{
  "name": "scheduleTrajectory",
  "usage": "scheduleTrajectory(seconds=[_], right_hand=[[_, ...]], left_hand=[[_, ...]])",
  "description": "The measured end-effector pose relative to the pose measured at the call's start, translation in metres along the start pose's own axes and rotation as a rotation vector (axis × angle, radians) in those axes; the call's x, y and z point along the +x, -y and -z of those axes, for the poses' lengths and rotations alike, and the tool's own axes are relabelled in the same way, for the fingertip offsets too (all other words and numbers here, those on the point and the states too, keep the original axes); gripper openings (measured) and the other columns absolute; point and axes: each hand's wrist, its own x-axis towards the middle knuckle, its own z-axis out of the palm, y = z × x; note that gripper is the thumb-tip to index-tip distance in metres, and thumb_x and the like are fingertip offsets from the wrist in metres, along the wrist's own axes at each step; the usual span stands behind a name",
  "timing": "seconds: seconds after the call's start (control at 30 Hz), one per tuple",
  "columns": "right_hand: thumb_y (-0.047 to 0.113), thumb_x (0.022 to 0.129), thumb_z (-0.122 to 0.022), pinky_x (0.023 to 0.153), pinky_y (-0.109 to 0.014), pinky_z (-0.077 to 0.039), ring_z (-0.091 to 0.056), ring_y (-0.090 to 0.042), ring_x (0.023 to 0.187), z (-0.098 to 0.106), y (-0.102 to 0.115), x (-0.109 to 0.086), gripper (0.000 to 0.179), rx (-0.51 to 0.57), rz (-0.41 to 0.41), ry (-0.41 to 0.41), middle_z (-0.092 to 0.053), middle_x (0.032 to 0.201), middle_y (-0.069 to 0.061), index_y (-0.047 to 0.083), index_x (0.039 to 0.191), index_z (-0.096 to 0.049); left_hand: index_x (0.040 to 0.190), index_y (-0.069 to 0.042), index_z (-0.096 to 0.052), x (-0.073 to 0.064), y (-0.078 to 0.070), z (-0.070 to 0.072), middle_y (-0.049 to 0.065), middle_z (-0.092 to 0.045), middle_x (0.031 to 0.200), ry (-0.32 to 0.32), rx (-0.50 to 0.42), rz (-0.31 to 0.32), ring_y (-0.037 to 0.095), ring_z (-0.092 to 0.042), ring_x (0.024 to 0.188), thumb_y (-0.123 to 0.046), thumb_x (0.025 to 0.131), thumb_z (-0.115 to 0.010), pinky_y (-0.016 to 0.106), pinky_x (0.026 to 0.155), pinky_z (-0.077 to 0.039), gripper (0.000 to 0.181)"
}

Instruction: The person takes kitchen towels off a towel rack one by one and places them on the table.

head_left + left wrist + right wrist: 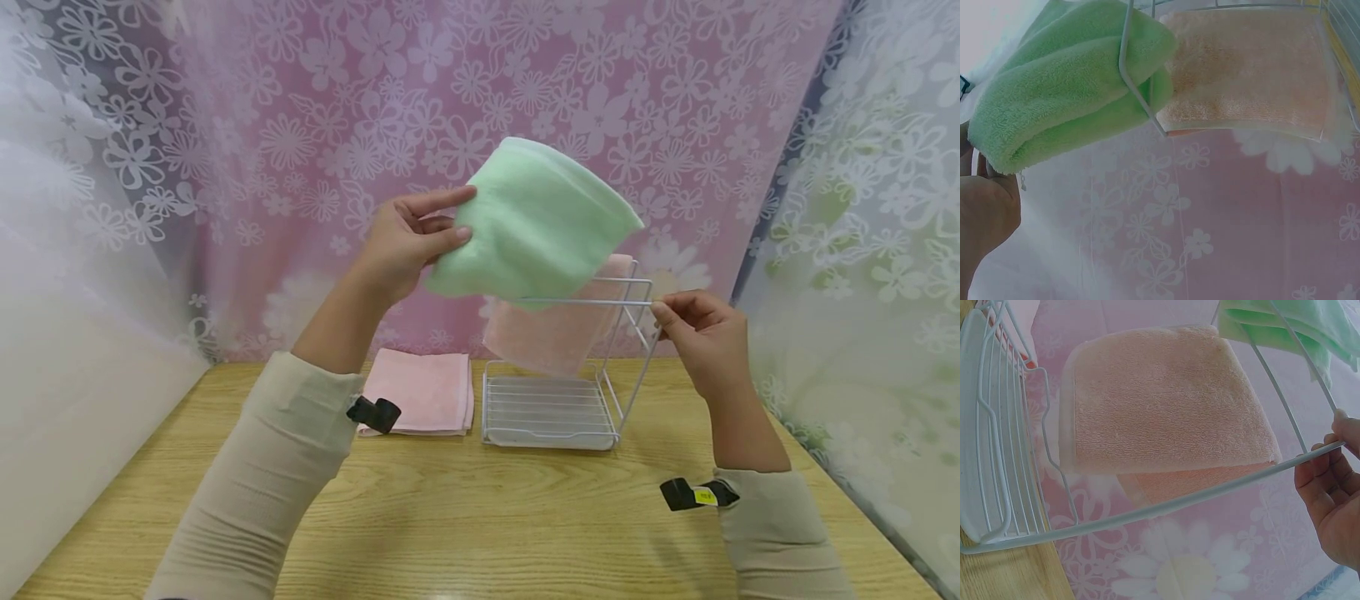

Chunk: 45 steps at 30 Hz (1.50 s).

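My left hand [408, 242] pinches the left edge of a folded green towel [536, 221] between thumb and fingers. The towel is raised at the top of a white wire drying rack [551, 404], with its lower part at the front top bar. With thumb and fingers, my right hand [705, 337] grips the rack's upper right front corner. A pink towel [1166, 406] hangs from a top bar behind, partly covered by the green one in the head view. In the left wrist view, the green towel [1072, 81] shows several soft folds beside that bar's bend.
A folded pink towel [420, 392] lies flat on the wooden table [450, 517], left of the rack. A white tray sits under the rack's bottom wires. Behind hangs a pink flowered curtain [300, 167], with pale curtains at both sides.
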Motion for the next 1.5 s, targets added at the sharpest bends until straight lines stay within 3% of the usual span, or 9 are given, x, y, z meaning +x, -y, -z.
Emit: scheduleTrajectory(seconds=[0.4, 0.6, 0.77, 0.97, 1.2, 1.33, 1.5], right_hand=[[0.001, 0.091, -0.067, 0.061, -0.017, -0.054, -0.061, -0.014, 0.063, 0.000, 0.001, 0.000, 0.014, -0.026, -0.004, -0.006, -0.066, 0.078, 0.002, -0.013, 0.093, -0.066], [0.000, 0.090, -0.067, 0.061, -0.017, -0.054, -0.061, -0.016, 0.063, 0.000, 0.001, 0.000, 0.013, -0.009, -0.004, -0.010, -0.067, 0.078, 0.002, -0.013, 0.093, -0.066], [0.000, 0.090, -0.067, 0.060, -0.017, -0.054, -0.061, -0.015, 0.062, 0.000, 0.000, 0.000, 0.013, 0.012, -0.012, -0.016, -0.067, 0.077, 0.002, -0.012, 0.092, -0.067], [0.000, 0.090, -0.067, 0.061, -0.017, -0.054, -0.062, -0.015, 0.063, 0.000, 0.000, 0.000, 0.013, 0.024, -0.013, -0.017, -0.067, 0.079, -0.004, -0.013, 0.093, -0.067], [0.000, 0.090, -0.068, 0.061, -0.017, -0.054, -0.061, -0.014, 0.063, 0.001, 0.000, 0.000, 0.013, 0.020, -0.020, -0.020, -0.067, 0.079, -0.005, -0.012, 0.093, -0.067], [0.000, 0.090, -0.068, 0.061, -0.017, -0.054, -0.062, -0.015, 0.063, 0.000, 0.000, 0.000, 0.013, 0.007, -0.017, -0.020, -0.067, 0.079, -0.001, -0.012, 0.094, -0.067], [0.000, 0.090, -0.067, 0.061, -0.018, -0.055, -0.062, -0.015, 0.063, -0.001, 0.000, -0.001, 0.013, -0.010, -0.014, -0.023, -0.067, 0.079, -0.002, -0.013, 0.094, -0.066]], left_hand=[[0.116, -0.011, -0.073, -0.009, 0.003, 0.020, 0.010, -0.072, 0.093, 0.043, -0.071, -0.076, 0.020, -0.070, 0.085, 0.017, 0.086, -0.063, 0.032, 0.075, -0.058, 0.042], [0.111, -0.014, -0.075, -0.015, 0.004, 0.029, 0.010, -0.072, 0.103, 0.013, -0.081, -0.098, 0.020, -0.070, 0.089, 0.015, 0.086, -0.063, 0.032, 0.076, -0.058, 0.041], [0.112, -0.012, -0.075, -0.020, 0.003, 0.036, 0.010, -0.072, 0.101, -0.017, -0.099, -0.097, 0.019, -0.069, 0.087, 0.015, 0.085, -0.065, 0.030, 0.076, -0.058, 0.039], [0.112, -0.011, -0.075, -0.025, 0.007, 0.043, 0.009, -0.066, 0.102, 0.013, -0.052, -0.129, 0.016, -0.065, 0.083, 0.017, 0.087, -0.061, 0.026, 0.073, -0.056, 0.040], [0.119, -0.013, -0.072, -0.031, 0.013, 0.048, 0.008, -0.060, 0.096, 0.024, 0.062, -0.070, 0.015, -0.055, 0.082, 0.009, 0.091, -0.062, 0.022, 0.071, -0.053, 0.037], [0.125, -0.011, -0.068, -0.034, 0.015, 0.052, 0.009, -0.056, 0.096, 0.025, 0.026, -0.073, 0.015, -0.052, 0.079, 0.010, 0.090, -0.061, 0.023, 0.070, -0.053, 0.041], [0.124, -0.010, -0.069, -0.039, 0.015, 0.059, 0.010, -0.064, 0.110, 0.011, -0.046, -0.089, 0.017, -0.065, 0.089, 0.013, 0.087, -0.064, 0.028, 0.077, -0.057, 0.043]])
